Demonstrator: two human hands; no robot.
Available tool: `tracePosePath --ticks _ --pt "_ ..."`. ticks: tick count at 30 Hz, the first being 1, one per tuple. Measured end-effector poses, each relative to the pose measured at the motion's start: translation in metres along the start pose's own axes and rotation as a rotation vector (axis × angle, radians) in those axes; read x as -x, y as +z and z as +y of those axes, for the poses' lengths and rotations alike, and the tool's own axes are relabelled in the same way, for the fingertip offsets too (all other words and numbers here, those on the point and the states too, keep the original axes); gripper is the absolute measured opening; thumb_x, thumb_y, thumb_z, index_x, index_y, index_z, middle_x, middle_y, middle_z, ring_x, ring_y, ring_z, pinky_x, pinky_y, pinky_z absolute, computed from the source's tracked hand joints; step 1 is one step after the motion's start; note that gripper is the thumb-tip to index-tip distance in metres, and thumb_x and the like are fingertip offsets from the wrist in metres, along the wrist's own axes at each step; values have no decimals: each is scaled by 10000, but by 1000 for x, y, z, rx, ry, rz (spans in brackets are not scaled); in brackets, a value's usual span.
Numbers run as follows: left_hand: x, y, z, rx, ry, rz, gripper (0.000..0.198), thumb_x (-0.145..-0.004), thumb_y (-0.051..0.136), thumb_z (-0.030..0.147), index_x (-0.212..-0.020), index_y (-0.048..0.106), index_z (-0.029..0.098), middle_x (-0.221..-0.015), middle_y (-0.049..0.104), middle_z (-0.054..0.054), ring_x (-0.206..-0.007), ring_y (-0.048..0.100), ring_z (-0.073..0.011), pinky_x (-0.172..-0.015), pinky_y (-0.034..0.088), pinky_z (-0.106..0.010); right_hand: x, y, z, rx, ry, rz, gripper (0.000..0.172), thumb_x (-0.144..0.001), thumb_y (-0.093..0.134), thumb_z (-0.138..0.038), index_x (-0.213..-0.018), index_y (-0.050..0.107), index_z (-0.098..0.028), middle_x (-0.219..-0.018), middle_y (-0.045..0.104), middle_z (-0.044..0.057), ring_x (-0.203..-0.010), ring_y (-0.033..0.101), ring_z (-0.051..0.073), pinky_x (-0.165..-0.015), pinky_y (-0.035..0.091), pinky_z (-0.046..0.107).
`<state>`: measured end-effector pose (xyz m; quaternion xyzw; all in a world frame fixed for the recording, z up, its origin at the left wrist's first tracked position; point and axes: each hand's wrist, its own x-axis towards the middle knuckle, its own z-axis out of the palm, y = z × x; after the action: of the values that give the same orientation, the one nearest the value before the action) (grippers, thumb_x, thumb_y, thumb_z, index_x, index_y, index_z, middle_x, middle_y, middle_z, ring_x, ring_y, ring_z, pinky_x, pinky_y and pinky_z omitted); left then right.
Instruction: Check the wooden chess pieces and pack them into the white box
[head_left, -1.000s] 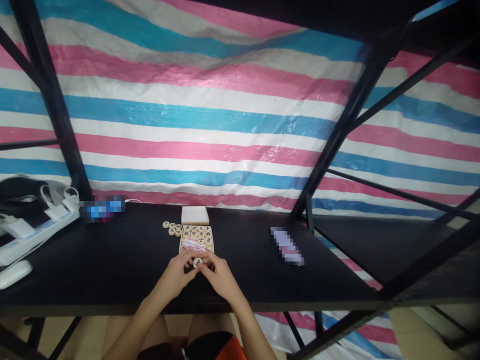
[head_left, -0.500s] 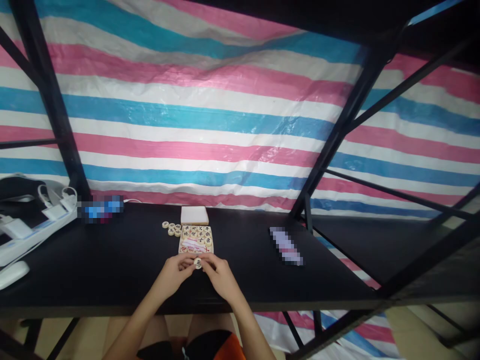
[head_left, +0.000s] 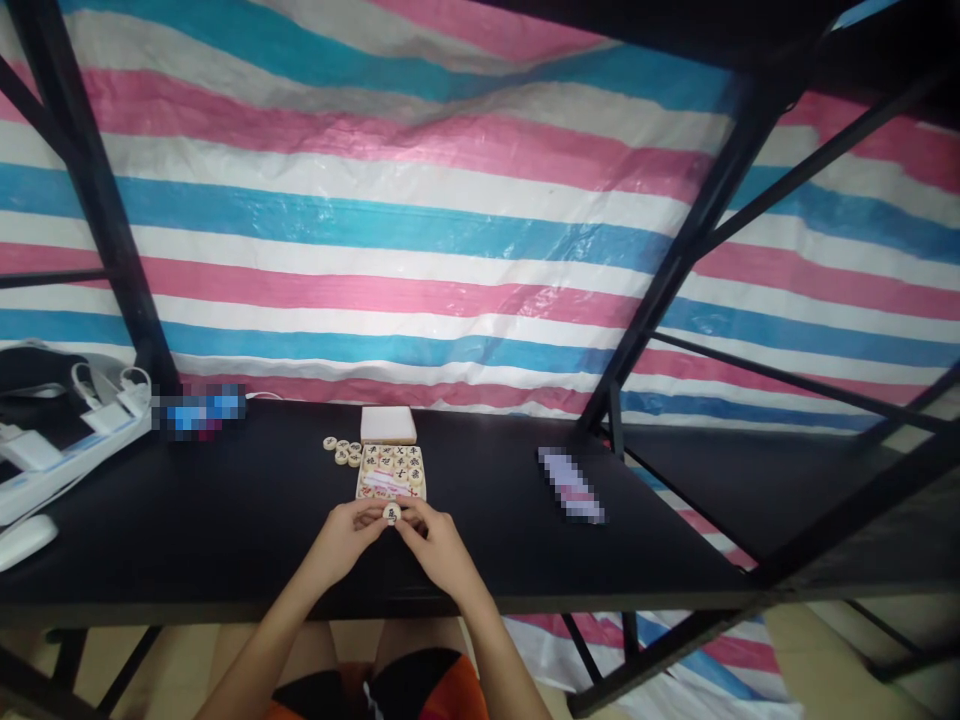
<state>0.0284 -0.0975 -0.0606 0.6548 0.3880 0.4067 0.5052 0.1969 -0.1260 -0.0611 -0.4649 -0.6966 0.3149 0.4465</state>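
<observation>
Between the fingertips of both hands is a round cream Chinese chess piece point(head_left: 391, 514) with a black character facing up. My left hand point(head_left: 351, 537) pinches it from the left, my right hand point(head_left: 429, 540) from the right. Just beyond my fingers lies an open box point(head_left: 423, 480) filled with similar pieces in rows, with a pink-and-white strip point(head_left: 390, 483) across its nearer part. The box's near edge is partly behind my fingers. Several loose chess pieces point(head_left: 343, 449) lie in a small group left of the box.
A white box lid point(head_left: 387, 424) lies behind the box. On the right is a blurred-out phone-like object point(head_left: 571, 485). A power strip point(head_left: 75, 457) with plugged-in chargers and a white mouse point(head_left: 28, 542) are at the left. Black frame posts point(head_left: 675, 260) border the black desk point(head_left: 240, 530).
The chess piece has turned between my fingers, so its character now reads more upright. My hands stay in front of the box. The whole view has shifted slightly.
</observation>
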Motion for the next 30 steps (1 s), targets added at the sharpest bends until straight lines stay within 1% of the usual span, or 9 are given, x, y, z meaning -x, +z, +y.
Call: tracePosePath --ticks 2,4,6,8,12,20,25,28,30 --pt "1 1 -1 -75 16 30 212 -715 608 268 -874 668 141 -822 713 -56 -741 646 -184 -705 493 -280 0 0 -1 19 -22 -4 192 -842 521 -221 -984 648 -207 -849 710 23 -730 645 161 -676 488 250" --pt "2 1 -1 -167 31 54 160 -705 597 238 -821 656 144 -702 663 -16 -619 590 -146 -596 451 -240 1 -1 -2 39 -34 -4 158 -831 527 -211 -915 661 -202 -834 700 18 -713 631 152 -662 479 239" --pt "4 1 -1 -220 43 69 144 -705 582 219 -811 650 149 -620 598 19 -554 530 -121 -544 404 -219 0 -1 -3 49 -34 -1 152 -808 541 -187 -900 661 -200 -821 692 12 -699 621 144 -645 469 231" --pt "5 0 0 -229 55 74 148 -706 574 212 -816 653 152 -601 564 30 -549 508 -116 -542 388 -214 0 -1 -2 47 -30 3 165 -782 556 -163 -902 662 -200 -820 689 9 -695 619 141 -627 460 224" --pt "5 -1 -1 -225 65 96 195 -708 565 227 -843 683 151 -638 584 9 -568 512 -124 -547 394 -222 -1 0 2 25 -5 5 177 -758 567 -142 -895 665 -196 -823 693 12 -695 628 142 -621 461 224" --pt "5 0 4 -238 88 84 224 -740 591 301 -874 694 155 -664 633 -18 -592 542 -140 -551 409 -233 1 -1 0 -19 -5 16 149 -796 534 -172 -897 639 -202 -746 698 4 -667 633 148 -639 476 238" --pt "6 1 6 -206 103 106 176 -710 623 323 -776 672 167 -817 679 -48 -660 580 -155 -580 439 -243 1 -3 -3 -35 -19 -8 160 -803 550 -187 -936 634 -210 -894 708 19 -764 653 159 -661 478 237" --pt "6 2 5 -189 98 110 189 -689 635 295 -830 666 172 -752 654 -24 -635 568 -143 -571 443 -236 0 -2 -1 -54 1 8 144 -809 569 -224 -933 640 -204 -867 700 15 -747 646 153 -658 478 235" --pt "5 2 3 -143 94 108 234 -677 645 288 -876 658 165 -744 649 -25 -653 577 -148 -588 455 -240 -1 -1 2 -75 22 13 190 -796 584 -218 -980 633 -202 -847 695 13 -720 638 147 -655 481 236"
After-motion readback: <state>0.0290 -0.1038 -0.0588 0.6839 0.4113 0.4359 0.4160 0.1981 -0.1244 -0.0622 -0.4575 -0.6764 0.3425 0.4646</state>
